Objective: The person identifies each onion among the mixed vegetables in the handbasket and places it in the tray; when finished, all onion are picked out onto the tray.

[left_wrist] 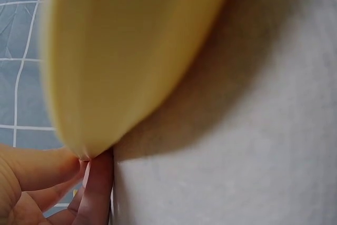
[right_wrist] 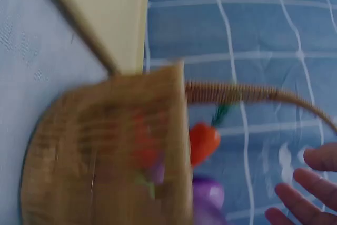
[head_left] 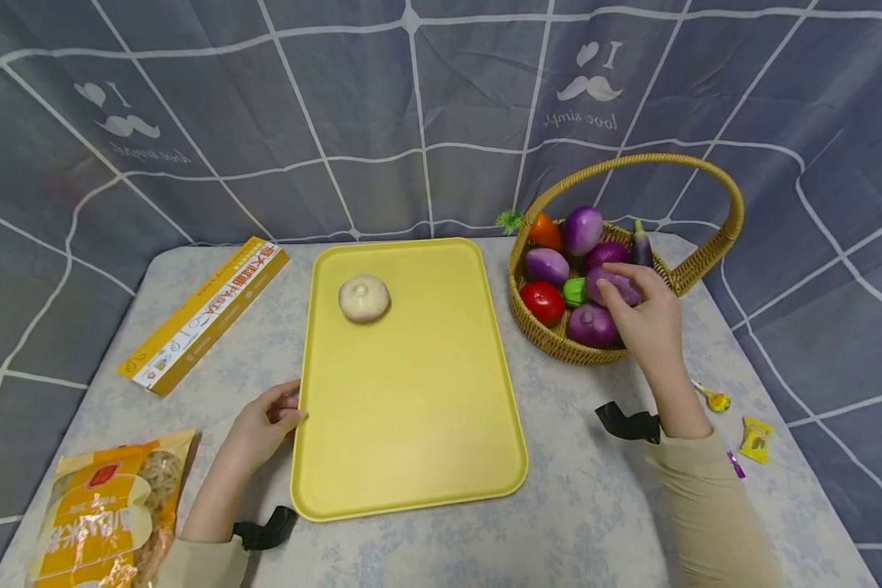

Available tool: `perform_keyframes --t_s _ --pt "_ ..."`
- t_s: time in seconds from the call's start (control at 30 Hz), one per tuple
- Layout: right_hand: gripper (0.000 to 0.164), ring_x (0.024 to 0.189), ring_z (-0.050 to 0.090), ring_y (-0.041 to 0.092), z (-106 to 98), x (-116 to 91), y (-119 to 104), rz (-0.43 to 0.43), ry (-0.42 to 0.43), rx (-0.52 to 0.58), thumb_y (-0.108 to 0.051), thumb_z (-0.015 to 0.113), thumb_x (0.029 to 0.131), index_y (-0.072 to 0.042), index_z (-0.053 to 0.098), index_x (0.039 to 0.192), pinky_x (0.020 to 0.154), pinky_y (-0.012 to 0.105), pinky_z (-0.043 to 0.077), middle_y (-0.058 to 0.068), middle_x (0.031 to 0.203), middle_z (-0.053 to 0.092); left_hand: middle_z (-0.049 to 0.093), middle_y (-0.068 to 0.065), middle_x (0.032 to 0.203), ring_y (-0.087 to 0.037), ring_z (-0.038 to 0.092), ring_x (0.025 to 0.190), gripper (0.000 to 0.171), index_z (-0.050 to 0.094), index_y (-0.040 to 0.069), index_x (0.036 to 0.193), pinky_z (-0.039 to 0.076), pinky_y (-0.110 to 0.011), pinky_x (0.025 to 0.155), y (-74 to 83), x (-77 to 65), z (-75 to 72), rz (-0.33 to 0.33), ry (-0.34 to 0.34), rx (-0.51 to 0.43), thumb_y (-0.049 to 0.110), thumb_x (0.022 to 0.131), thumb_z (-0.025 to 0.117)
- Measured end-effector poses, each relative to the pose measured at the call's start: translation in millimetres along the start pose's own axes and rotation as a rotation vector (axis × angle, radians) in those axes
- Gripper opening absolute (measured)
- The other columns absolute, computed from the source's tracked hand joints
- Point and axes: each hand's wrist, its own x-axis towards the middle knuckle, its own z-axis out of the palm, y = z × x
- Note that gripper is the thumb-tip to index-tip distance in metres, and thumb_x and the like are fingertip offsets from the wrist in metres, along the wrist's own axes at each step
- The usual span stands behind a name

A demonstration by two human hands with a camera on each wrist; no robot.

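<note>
My left hand (head_left: 260, 425) pinches the left rim of a yellow tray (head_left: 412, 392); in the left wrist view, thumb and fingers (left_wrist: 97, 188) meet at its edge. A pale, round onion-like vegetable (head_left: 363, 298) sits toward the tray's far left. Over a wicker basket (head_left: 559, 349), my right hand (head_left: 647, 314) reaches down, overlapping a purple eggplant-like vegetable (head_left: 612, 284) with a green cap (head_left: 575, 291). The right wrist view shows its fingers (right_wrist: 300, 198) spread above the opening. Around it lie a purple onion (head_left: 592, 325), a red tomato (head_left: 542, 303) and an orange vegetable (right_wrist: 204, 143).
An arched handle (head_left: 654, 159) rises over the basket. A pasta box (head_left: 206, 314) lies left of the tray, with a food bag (head_left: 106, 514) nearer. Wrapped candies (head_left: 755, 439) lie at the right. Beyond the table hangs a grey-blue checked cloth (head_left: 470, 98).
</note>
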Motion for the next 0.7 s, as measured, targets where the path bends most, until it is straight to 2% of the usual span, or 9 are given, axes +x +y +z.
perform_keyframes --t_s 0.13,0.2,0.3,0.47,0.57,0.7 --pt "0.038 0.126 0.051 0.036 -13 4 12 0.056 -0.025 -0.041 -0.016 0.073 0.089 -0.002 0.066 0.124 0.106 0.049 0.036 0.02 0.129 0.06 0.057 -0.022 0.118 -0.025 0.056 0.097 0.055 0.039 -0.002 0.148 0.047 -0.026 0.068 0.5 0.5 -0.3 -0.007 -0.007 -0.002 0.013 0.1 0.058" --pt "0.047 0.133 0.044 0.039 -16 7 17 0.088 -0.066 -0.063 -0.019 0.074 0.088 -0.002 0.061 0.13 0.112 0.057 0.03 0.022 0.137 0.054 0.057 -0.022 0.119 -0.026 0.056 0.098 0.055 0.038 -0.002 0.148 0.047 -0.026 0.068 0.4 0.7 -0.7 -0.007 -0.007 0.0 0.014 0.1 0.058" --pt "0.064 0.138 0.036 0.043 -16 11 22 0.136 -0.158 -0.097 -0.027 0.074 0.088 -0.002 0.049 0.142 0.113 0.062 0.025 0.025 0.147 0.042 0.057 -0.022 0.119 -0.026 0.056 0.1 0.055 0.038 -0.002 0.148 0.047 -0.026 0.069 -1.1 0.1 -1.5 -0.009 -0.001 -0.002 0.014 0.1 0.058" --pt "0.089 0.139 0.029 0.048 -8 19 32 0.169 -0.314 -0.183 -0.04 0.074 0.087 -0.002 0.028 0.154 0.11 0.066 0.027 0.029 0.154 0.028 0.056 -0.023 0.12 -0.026 0.056 0.1 0.055 0.037 -0.002 0.149 0.046 -0.026 0.069 -3.3 -1.6 -2.5 -0.004 -0.002 -0.006 0.014 0.1 0.058" --pt "0.096 0.14 0.025 0.05 -4 22 36 0.177 -0.337 -0.222 -0.04 0.075 0.086 -0.001 0.022 0.155 0.111 0.067 0.025 0.031 0.154 0.026 0.056 -0.022 0.121 -0.026 0.055 0.1 0.056 0.036 -0.002 0.149 0.046 -0.028 0.07 -2.6 -1.7 -2.9 0.002 -0.015 -0.007 0.015 0.1 0.057" --pt "0.095 0.139 0.024 0.05 -1 23 39 0.229 -0.333 -0.253 -0.039 0.073 0.087 0.0 0.02 0.155 0.109 0.068 0.026 0.031 0.153 0.027 0.056 -0.021 0.12 -0.026 0.055 0.099 0.055 0.037 -0.001 0.149 0.045 -0.03 0.073 1.1 0.4 -2.2 0.011 -0.022 -0.002 0.014 0.1 0.057"
